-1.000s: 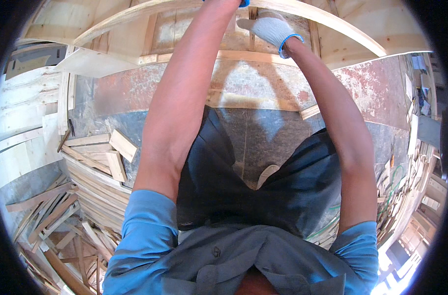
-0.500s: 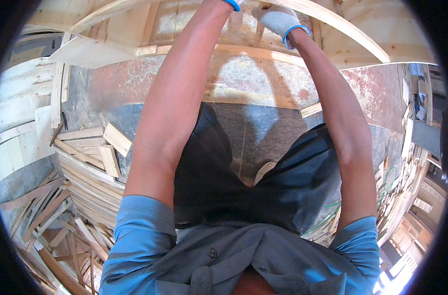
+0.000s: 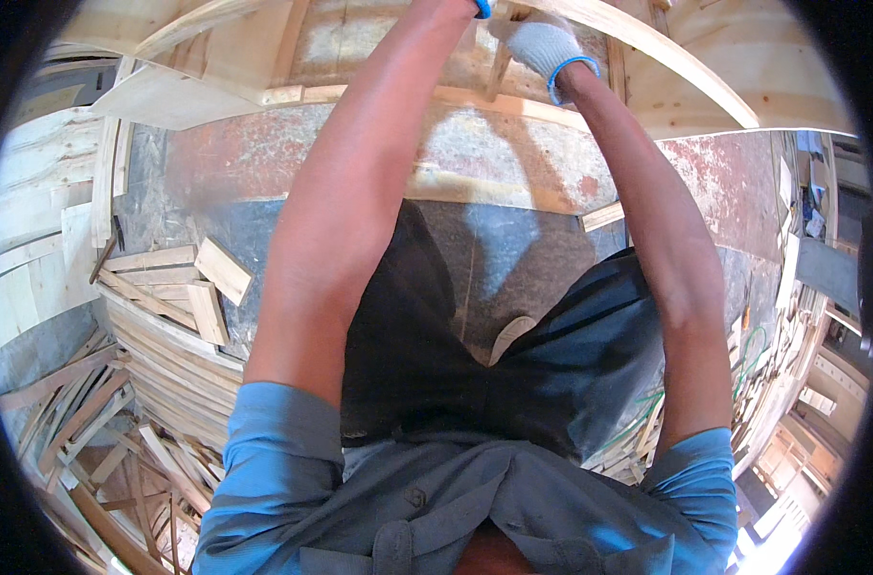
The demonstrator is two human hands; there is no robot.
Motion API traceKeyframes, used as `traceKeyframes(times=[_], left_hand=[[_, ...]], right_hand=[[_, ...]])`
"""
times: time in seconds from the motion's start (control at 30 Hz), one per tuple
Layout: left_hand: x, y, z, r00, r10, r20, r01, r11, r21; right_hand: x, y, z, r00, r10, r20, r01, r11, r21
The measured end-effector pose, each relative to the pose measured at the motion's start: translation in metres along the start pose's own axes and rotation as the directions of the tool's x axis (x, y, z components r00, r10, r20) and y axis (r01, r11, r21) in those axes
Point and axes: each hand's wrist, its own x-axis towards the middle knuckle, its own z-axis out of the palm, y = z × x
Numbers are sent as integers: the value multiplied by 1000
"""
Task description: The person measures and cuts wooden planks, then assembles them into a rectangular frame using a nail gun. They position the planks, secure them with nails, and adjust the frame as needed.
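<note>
My right hand [image 3: 544,48], in a pale knit work glove with a blue cuff, is at the top, over a wooden frame. Its fingers look closed toward the left, but blur hides what they hold. Just below them shows a narrow brown wooden strip [image 3: 499,73]; whether the hand touches it I cannot tell. My left hand is nearly all past the upper edge, with only its blue glove cuff [image 3: 482,9] showing and its fingers hidden. Around both hands run a curved pale frame rail [image 3: 681,50], a lower rail [image 3: 436,95] and plywood panels [image 3: 724,94].
Several short wood offcuts [image 3: 223,271] lie at the left on stacked boards [image 3: 163,331]. Scrap strips [image 3: 91,407] fill the lower left. One small block [image 3: 603,216] rests beside my right forearm. At the right are more wood strips and a green cord [image 3: 755,350].
My right hand has come slightly down and more of its glove shows. My left forearm has shifted a little to the right. The view has turned slightly.
</note>
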Motion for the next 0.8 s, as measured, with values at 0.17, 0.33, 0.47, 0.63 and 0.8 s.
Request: traceKeyframes(times=[0.17,0.33,0.47,0.63,0.8], left_hand=[[5,12,-34,901,-303,312,257,950,180],[-12,-12,-4,990,-139,-15,139,985,104],[-7,-9,-4,978,-208,-7,208,978,-14],[-9,-2,2,971,-239,-4,239,971,-9],[-8,0,-3,961,-277,25,278,959,-57]], right_hand=[[-18,-16,-1,993,-89,71,75,981,180],[-28,-36,-1,993,4,118,-3,1000,-9],[-27,-61,-27,944,216,248,-234,971,47],[-25,-34,1,992,123,4,-123,992,39],[-26,-42,-4,989,125,77,-126,992,1]])
